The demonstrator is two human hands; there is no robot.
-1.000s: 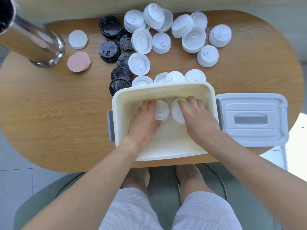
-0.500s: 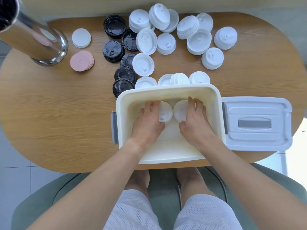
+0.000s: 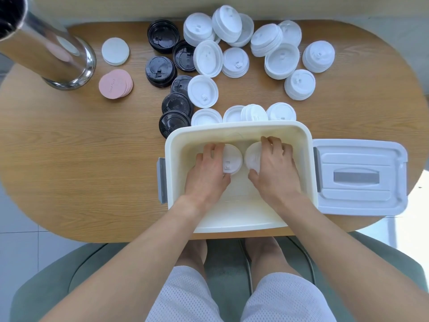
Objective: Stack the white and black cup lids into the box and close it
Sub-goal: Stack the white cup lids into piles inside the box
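Both hands are down inside the cream rectangular plastic box (image 3: 239, 133), which sits at the near edge of the oval wood-grain counter (image 3: 69, 159). The left hand (image 3: 209, 173) is curled round a white round plastic cup lid stack (image 3: 232, 161), sip tab facing up; the right hand (image 3: 276, 168) is clamped on a second white lid stack (image 3: 251, 156) w/ thumb at its near rim. The two stacks sit just beside each other in the far half of the box, maybe touching; can't tell if they rest on the floor of the box yet.

Risks, my read:
- Let go early or off-level and a stack tips and fans out across the box floor, so a re-stack is needed.
- The near wall of the box overhangs the counter edge a bit; pressing down hard on that side could rock it toward the lap.
- Grey-white rectangular box lid (image 3: 359, 177) lies right of the box, touching or nearly touching its right wall. An elbow swing could shove it off the counter.

Beyond the box: loose white cup lids (image 3: 274, 52) & black round cup lids (image 3: 160, 70) are crowded right behind its far wall. Reaching over for those, a wrist could scatter the nearest row (image 3: 243, 113). Farther left of the box, a shiny steel cylinder container (image 3: 53, 56), a pink round coaster pile (image 3: 115, 84) and a white round disc pile (image 3: 115, 51) stand well apart. Low risk there.
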